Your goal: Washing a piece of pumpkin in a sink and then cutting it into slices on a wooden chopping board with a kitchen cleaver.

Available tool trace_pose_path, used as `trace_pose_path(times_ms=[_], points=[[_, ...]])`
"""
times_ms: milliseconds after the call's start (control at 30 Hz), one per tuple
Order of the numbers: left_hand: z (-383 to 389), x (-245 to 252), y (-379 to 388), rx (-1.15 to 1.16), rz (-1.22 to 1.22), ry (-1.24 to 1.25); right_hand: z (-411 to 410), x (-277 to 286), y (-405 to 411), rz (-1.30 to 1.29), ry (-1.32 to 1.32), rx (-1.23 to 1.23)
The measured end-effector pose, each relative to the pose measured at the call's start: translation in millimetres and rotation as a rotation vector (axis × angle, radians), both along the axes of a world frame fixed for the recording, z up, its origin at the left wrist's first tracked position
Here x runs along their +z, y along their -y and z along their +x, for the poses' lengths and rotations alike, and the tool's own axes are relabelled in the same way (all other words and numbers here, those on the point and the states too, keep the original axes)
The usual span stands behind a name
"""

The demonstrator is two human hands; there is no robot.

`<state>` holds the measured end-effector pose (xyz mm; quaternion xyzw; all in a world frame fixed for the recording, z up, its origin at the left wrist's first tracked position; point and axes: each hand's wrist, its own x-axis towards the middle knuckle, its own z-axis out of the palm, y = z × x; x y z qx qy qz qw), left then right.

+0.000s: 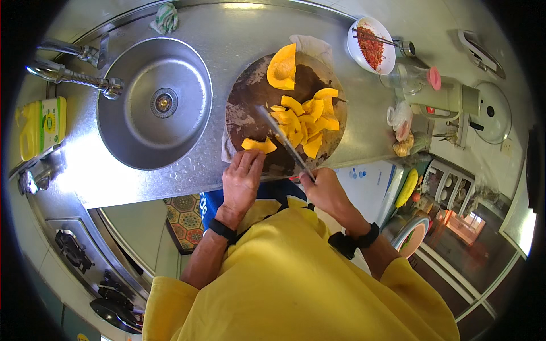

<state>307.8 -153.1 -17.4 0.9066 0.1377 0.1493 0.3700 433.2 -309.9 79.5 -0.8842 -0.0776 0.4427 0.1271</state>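
My right hand (326,189) grips the handle of a kitchen knife (285,140), its blade slanting up and left over a round wooden chopping board (245,102). At the board's near left, the fingertips of my left hand (242,181) hold a curved slice of pumpkin (259,146). Right of the blade lies a heap of cut pumpkin pieces (313,115). A larger pumpkin wedge (282,68) rests at the far side of the board. Folded cloth (313,46) shows from under the board's edge.
A round steel sink (128,140) with a faucet (76,79) lies to the left. At the back right stands a white bowl (356,49) of chopped red food with chopsticks across it. Near it are a glass jar (407,78) and a plastic pitcher (443,100). The counter's front edge (204,186) runs before me.
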Motion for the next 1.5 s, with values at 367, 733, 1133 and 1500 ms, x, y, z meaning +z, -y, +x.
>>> trace_pose_path(times_ms=[367, 733, 1133, 1500], points=[[2, 1, 0, -0.002, -0.01, 0.018, -12, 8, -11, -0.011, 0.039, 0.147], [-1, -2, -4, -0.003, -0.036, 0.001, 9, -7, -50, -0.085, -0.214, 0.133], [0, 2, -5, -0.008, -0.026, 0.023, -7, -61, -6, 0.09, -0.003, -0.064], [-5, -1, -11, 0.025, -0.032, 0.043, -20, 6, -12, 0.141, 0.013, 0.066]])
